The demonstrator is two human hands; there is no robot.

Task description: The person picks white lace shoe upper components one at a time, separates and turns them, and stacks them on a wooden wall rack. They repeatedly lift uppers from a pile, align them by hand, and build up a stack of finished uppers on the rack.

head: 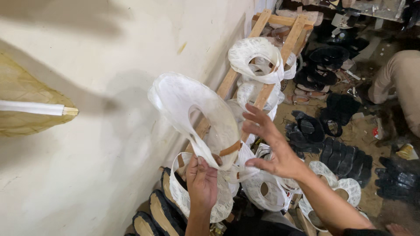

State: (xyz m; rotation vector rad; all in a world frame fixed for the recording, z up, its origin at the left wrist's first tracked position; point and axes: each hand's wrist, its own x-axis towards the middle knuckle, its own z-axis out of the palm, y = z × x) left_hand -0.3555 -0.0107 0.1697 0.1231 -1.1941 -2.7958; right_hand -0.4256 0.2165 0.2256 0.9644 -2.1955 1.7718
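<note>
Gripping a white shoe upper (192,107), the left hand (201,183) clamps its near end. Right hand (273,146) hovers just right, fingers apart, near the wooden rack (280,32).

My one camera sits on my head, looking steeply down along the pale wall (87,144), close over my hands, toward the wooden rack (262,94) and littered floor (363,131).

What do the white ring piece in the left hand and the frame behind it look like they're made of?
White ring piece: seems a thin, flexible sheet, perhaps synthetic or plastic-coated, with a slight sheen; it bends and droops where the left hand pinches it. Frame: bare, unfinished wood, with pale planks and visible grain. The right hand hovers open beside the piece.
</note>
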